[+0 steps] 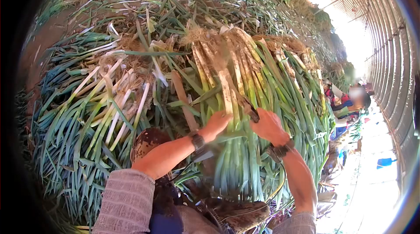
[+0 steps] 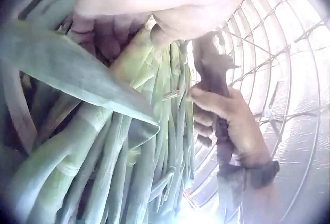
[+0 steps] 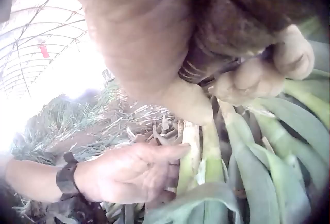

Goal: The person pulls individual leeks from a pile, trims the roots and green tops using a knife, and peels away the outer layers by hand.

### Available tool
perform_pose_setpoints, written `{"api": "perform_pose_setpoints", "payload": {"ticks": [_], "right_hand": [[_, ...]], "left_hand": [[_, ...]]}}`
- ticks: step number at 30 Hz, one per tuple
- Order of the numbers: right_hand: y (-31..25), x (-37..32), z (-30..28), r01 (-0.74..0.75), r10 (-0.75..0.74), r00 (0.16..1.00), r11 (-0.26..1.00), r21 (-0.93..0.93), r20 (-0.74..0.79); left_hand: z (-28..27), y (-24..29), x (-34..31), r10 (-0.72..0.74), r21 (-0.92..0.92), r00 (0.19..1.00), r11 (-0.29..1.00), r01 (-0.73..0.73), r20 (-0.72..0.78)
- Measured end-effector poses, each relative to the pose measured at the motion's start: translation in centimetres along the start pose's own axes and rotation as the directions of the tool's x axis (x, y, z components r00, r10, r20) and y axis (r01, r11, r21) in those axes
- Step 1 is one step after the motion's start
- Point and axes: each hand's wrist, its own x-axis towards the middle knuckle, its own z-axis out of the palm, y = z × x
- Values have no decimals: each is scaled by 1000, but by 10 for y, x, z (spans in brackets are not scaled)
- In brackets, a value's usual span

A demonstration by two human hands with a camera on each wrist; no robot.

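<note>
In the head view my left hand (image 1: pixel 217 124) grips a leek (image 1: pixel 225 89) with a pale, soil-marked stalk, its root end pointing away from me. To its right, my right hand (image 1: pixel 269 127) curls round a dark-handled tool (image 1: pixel 250 110) whose narrow brown end slants up and left beside that stalk. The right wrist view shows the thick dark handle (image 3: pixel 227 23) inside my fingers. From the left wrist view, the tool (image 2: pixel 214 74) stands upright in the right fist. A broad pile of leeks (image 1: pixel 258 76) lies beneath both hands, roots at the far side.
Another heap of leeks (image 1: pixel 83 116) spreads to the left. Loose leaves and trimmings (image 1: pixel 175 2) cover the ground beyond. A person (image 1: pixel 350 103) is at the right, near the ribbed tunnel wall (image 1: pixel 385 37). My boot (image 1: pixel 238 214) is close below the leaves.
</note>
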Motion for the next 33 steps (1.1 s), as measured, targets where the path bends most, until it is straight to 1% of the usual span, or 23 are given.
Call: {"api": "perform_pose_setpoints", "payload": {"ticks": [1,3,4,6,8,10,11,13,14,15,17,18,19,21,22,24,25,27,28,29,31,32,33], "right_hand": [[2,-12,-1,-3,3,1000,1000,16,26],[15,-39,-1,-24,22,999,999,30,47],[23,-56,2,-28,23,995,998,55,96],[28,-88,7,-41,28,988,996,85,150],[25,-120,5,-123,105,935,992,33,340],[32,-145,15,-124,86,947,986,107,308],[37,-157,22,-115,62,959,977,181,277],[42,-166,30,-110,50,965,968,224,256],[42,-169,35,-117,67,975,964,237,211],[39,-170,36,-125,85,983,961,248,164],[31,-163,38,-122,96,987,969,216,127],[28,-158,40,-112,96,991,977,182,93],[27,-155,43,-116,100,991,975,187,91],[27,-148,48,-46,33,993,993,109,114],[26,-147,49,-50,37,996,987,153,86],[28,-146,51,-48,30,996,977,207,90],[28,-147,52,-63,40,995,965,256,92],[29,-151,49,-77,48,991,967,242,124],[31,-154,48,-99,59,986,958,268,154],[31,-157,48,-122,69,980,948,295,186],[31,-162,43,-112,48,974,949,293,219],[31,-165,41,-98,22,968,951,295,249],[31,-168,39,-103,25,967,949,299,252]], "left_hand": [[-1,-6,1,-7,-1,1000,1000,7,4],[-1,-10,9,97,-63,995,993,-99,-25],[-3,-5,11,10,-118,997,993,-19,-76],[-16,3,22,-1,-114,994,993,-11,-108],[-26,18,21,-12,-107,990,994,-3,-139],[-33,56,-1,-49,-407,998,911,63,45],[-32,56,-1,-49,-405,998,912,64,48],[-30,53,3,-5,-519,1000,855,15,22],[-30,51,5,57,-590,995,808,-1,77],[-30,51,5,58,-586,995,810,4,87],[-34,51,1,20,-594,978,797,109,207],[-37,36,13,4,-498,987,864,79,163],[-37,32,16,2,-492,986,867,81,166],[-38,34,15,-70,-271,996,961,53,-53],[-38,38,8,-66,-273,996,961,46,-63],[-38,39,-11,29,66,998,997,-33,54],[-40,37,-16,29,71,998,997,-32,51],[-40,30,-20,-24,58,995,998,19,93],[-40,20,-18,-28,-21,998,999,30,63],[-40,14,-16,-32,-21,997,999,34,67],[-41,-3,-10,102,-88,995,991,-101,9],[-41,-10,-5,96,-86,995,992,-95,11],[-40,-8,-4,108,-124,990,985,-118,-88]]}}
